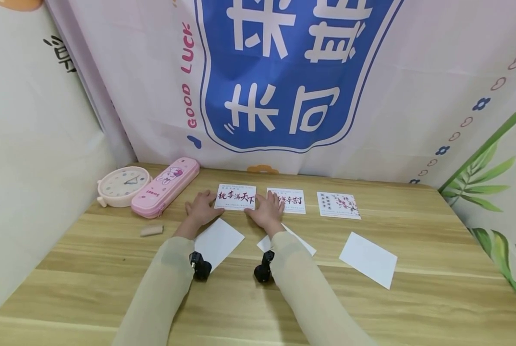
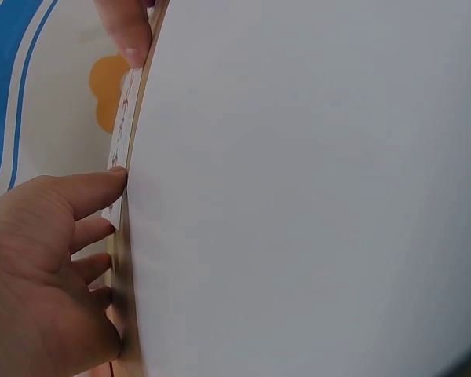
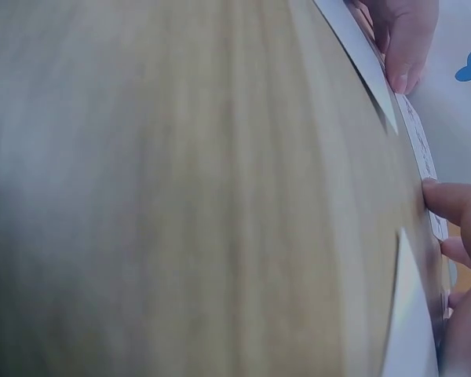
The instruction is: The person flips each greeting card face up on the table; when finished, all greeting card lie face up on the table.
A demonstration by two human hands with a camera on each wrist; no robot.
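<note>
Head view: wood-grain table (image 1: 89,274) against a printed cloth backdrop (image 1: 279,72); two arms in pale sleeves reach forward, a black wrist camera (image 1: 200,265) at the left cuff and another at the right.
Left hand: (image 1: 202,209) palm down, fingers spread; grip wide, fingers and thumb at the left side of the red-lettered card (image 1: 236,197).
Right hand: (image 1: 265,211) thumb at that card's lower right corner, other fingers over the left end of the second lettered card (image 1: 294,202); grip wide, thumb well apart from fingers. Finger pressure on the second card: cannot tell.
Red-lettered card: flat, between the two hands, near the table's back edge.
Second lettered card: flat, just right of the first, left part covered by the right hand.
Blossom card: (image 1: 339,205) flat, at the right end of the row, apart from both hands.
White sheets: left sheet (image 1: 221,241) partly behind the left forearm; middle sheet (image 1: 264,243) crossed by the right forearm; right sheet (image 1: 369,261) in full view, set at a slant.
Left side of table: round clock (image 1: 124,186) beside a pink pencil case (image 1: 167,187); small tan piece (image 1: 152,230) in front, identity unclear.
Wrist views: both thumbs at the card edge; card seen nearly edge-on.
</note>
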